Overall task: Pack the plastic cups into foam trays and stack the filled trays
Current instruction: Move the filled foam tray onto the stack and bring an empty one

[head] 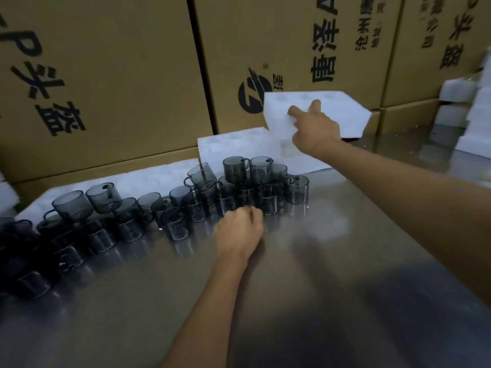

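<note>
Smoky grey clear plastic cups [239, 187] with handles, heaped loosely from 9 o'clock to centre on steel bench [345, 261]; some tipped, some piled two high. Right hand [314, 128] grips white foam tray [332, 112] at 1 o'clock, lifted off the bench, tilted. Left hand [239, 229] at centre, fingers curled at cup pile's near edge; cannot tell if it holds anything. More foam trays [239, 144] lie behind the cups. Printed cartons [106, 75] wall the back; white foam stack [475, 115] at 3 o'clock.
</note>
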A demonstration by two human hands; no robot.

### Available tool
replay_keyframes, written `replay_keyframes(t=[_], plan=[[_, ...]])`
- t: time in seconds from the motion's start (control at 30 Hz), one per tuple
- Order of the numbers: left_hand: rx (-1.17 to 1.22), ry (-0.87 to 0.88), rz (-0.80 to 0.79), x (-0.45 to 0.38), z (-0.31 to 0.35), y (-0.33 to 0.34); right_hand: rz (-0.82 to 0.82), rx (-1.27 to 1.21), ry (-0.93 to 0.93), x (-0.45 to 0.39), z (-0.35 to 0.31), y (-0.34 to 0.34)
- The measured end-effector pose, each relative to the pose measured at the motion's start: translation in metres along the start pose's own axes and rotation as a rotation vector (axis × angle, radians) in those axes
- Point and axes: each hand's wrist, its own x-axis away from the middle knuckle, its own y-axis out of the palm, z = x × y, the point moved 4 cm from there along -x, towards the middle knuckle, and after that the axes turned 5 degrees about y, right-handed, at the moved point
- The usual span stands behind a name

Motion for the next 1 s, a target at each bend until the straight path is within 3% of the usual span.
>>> replay_keyframes(t=[0.17, 0.3, 0.43, 0.57, 0.8, 1.0], plan=[[0.112, -0.123, 0.04, 0.039, 0.007, -0.021, -0.074, -0.133, -0.067, 0.083, -0.027, -0.034], [0.551, -0.254, 0.18, 0.085, -0.001, -0.051, -0.07, -0.158, -0.128, 0.163, -0.038, -0.063], [0.89, -0.468, 0.382, 0.137, -0.023, -0.082, -0.181, -0.084, -0.212, 0.247, -0.055, -0.075], [1.227, -0.551, 0.406, 0.18, -0.04, -0.108, -0.313, -0.006, -0.283, 0.32, -0.071, -0.069], [1.156, -0.491, 0.233, 0.226, -0.055, -0.142, -0.331, -0.157, -0.538, 0.385, -0.099, -0.072], [1.138, -0.505, 0.288, 0.219, -0.057, -0.147, -0.109, -0.396, -0.26, 0.31, -0.088, -0.073]])
